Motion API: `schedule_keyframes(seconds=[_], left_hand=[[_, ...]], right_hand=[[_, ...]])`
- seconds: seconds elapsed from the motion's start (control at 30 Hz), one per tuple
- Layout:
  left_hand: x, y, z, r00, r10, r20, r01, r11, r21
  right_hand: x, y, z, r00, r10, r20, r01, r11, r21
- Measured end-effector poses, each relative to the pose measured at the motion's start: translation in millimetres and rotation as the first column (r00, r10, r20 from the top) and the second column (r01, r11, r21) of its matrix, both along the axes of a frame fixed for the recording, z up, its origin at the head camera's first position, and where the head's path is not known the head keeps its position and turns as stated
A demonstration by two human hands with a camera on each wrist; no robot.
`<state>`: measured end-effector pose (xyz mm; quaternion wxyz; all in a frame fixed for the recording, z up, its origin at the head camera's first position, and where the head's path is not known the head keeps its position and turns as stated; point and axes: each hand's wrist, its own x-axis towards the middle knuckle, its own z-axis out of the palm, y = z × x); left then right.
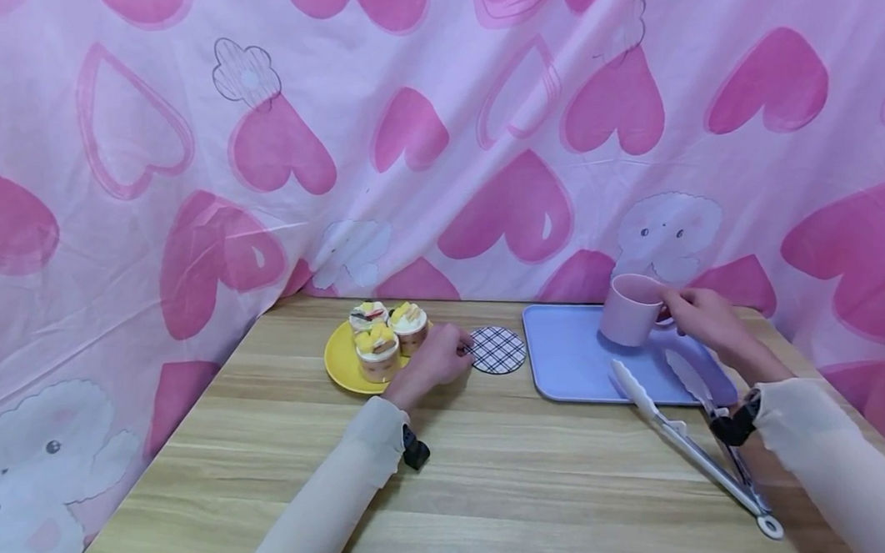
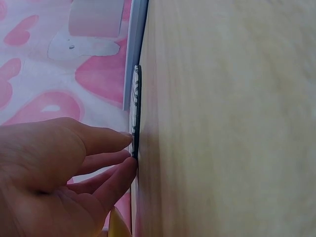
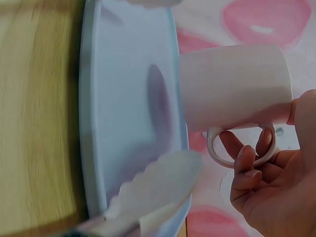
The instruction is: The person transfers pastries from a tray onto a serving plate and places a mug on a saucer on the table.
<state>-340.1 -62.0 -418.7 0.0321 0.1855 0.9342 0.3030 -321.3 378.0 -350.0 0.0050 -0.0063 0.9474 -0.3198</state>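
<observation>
My left hand (image 1: 441, 356) pinches the near-left edge of a round checked coaster (image 1: 497, 350) between thumb and fingers. In the left wrist view the coaster (image 2: 135, 106) shows edge-on, low at the tabletop. My right hand (image 1: 703, 317) holds a pink mug (image 1: 628, 313) by its handle, with fingers through the loop (image 3: 217, 153) in the right wrist view. Upright, the mug appears to hang slightly above the light-blue tray (image 1: 568, 370), where its shadow falls. Metal tongs (image 1: 684, 443) with pale tips lie spread, tips over the tray's near edge, beside my right forearm.
On the left, a yellow plate (image 1: 340, 374) carries three dessert cups (image 1: 379, 359) with yellow-and-white toppings, close to my left wrist. A pink heart-patterned curtain (image 1: 361, 147) borders the wooden table (image 1: 498, 482) at the back and sides.
</observation>
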Motion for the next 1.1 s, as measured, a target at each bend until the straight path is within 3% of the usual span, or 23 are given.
schedule_keyframes(seconds=[0.23,0.43,0.5,0.8,1.1], left_hand=[[9.2,0,10.0,1.0,0.006,0.018,-0.005,1.0,-0.016],[9.2,-1,7.5,1.0,0.006,-0.007,-0.006,1.0,-0.025],[15.7,0,13.9,1.0,0.01,0.006,-0.01,1.0,-0.016],[18.3,2,15.9,0.999,0.018,0.035,-0.018,1.0,0.002],[17.6,2,15.8,1.0,0.006,0.022,-0.006,1.0,-0.004]], right_hand=[[0.9,-24,8.3,0.998,0.058,-0.012,-0.058,0.998,-0.01],[-1.2,-47,9.6,0.996,0.081,-0.03,-0.082,0.996,-0.036],[-2.1,-54,9.5,0.995,0.095,-0.042,-0.097,0.994,-0.047],[-2.8,-82,13.0,0.991,0.131,-0.036,-0.134,0.988,-0.081],[-6.8,-108,12.2,0.988,0.155,-0.019,-0.156,0.979,-0.13]])
